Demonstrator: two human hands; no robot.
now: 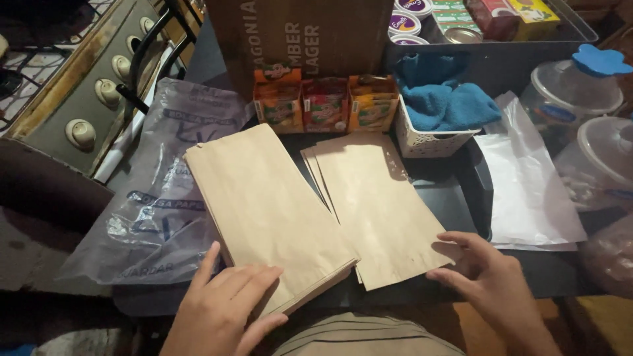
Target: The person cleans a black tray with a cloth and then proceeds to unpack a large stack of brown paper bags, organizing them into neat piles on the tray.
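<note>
A thick stack of brown paper bags (264,204) lies on the dark table (455,204) in front of me. My left hand (227,303) rests flat on its near corner, fingers spread. Beside it on the right lies a thinner pile of the same brown bags (376,204). My right hand (484,277) touches the near right corner of that pile with its fingertips, fingers apart. Neither hand grips anything.
A crumpled clear plastic wrapper (165,198) lies to the left, next to a stove with knobs (99,86). Three small sachet boxes (326,105) and a cardboard box (303,36) stand behind. A white basket with blue cloth (435,112), white paper sheets (527,191) and plastic tubs (580,92) are on the right.
</note>
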